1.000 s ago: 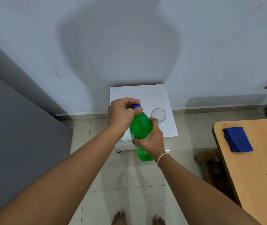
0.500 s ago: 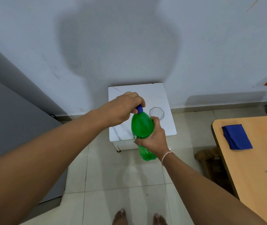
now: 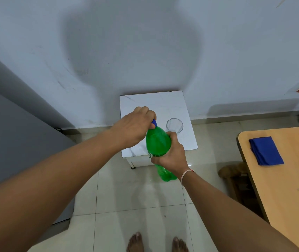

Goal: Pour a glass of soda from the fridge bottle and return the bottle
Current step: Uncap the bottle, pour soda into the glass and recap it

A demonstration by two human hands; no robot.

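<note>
A green soda bottle (image 3: 157, 142) with a blue cap (image 3: 154, 122) is held upright in the air in front of a small white table (image 3: 165, 104). My right hand (image 3: 172, 154) grips the bottle round its middle. My left hand (image 3: 136, 124) comes from the left and pinches the cap with curled fingers. An empty clear glass (image 3: 174, 125) stands on the white table, just behind and right of the bottle's neck. The bottle's lower part shows below my right hand.
A grey fridge (image 3: 8, 142) fills the left side. A wooden table (image 3: 286, 175) with a folded blue cloth (image 3: 265, 150) stands at the right, a wooden stool (image 3: 230, 171) beside it. Tiled floor and my bare feet (image 3: 156, 242) lie below.
My left forearm has swung out to the left and my left hand has turned on the cap. The bottle has stayed nearly in place in my right hand.
</note>
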